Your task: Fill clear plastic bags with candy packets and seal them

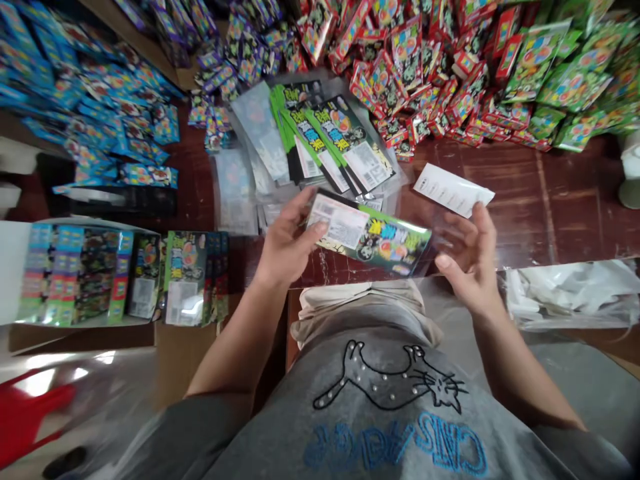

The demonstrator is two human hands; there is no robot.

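My left hand (290, 240) grips one end of a flat black-and-green printed package (395, 243), its thumb on the white label. A clear plastic edge shows at the package's right end. Beside that end is my right hand (467, 257), with thumb and fingers apart; whether it touches the clear film I cannot tell. A white printed packet (450, 190) lies on the table just beyond my right fingertips. Past my left hand, several similar black-and-green packages (350, 143) lie overlapping on a stack of clear plastic sleeves (233, 180).
Blue packets (120, 127), purple packets (250, 47), red packets (415, 73) and green packets (580, 87) are heaped along the far side of the dark red table (520, 193). At left, filled packages stand in rows in a box (95, 320). White scraps fill a clear bag (570, 293) at right.
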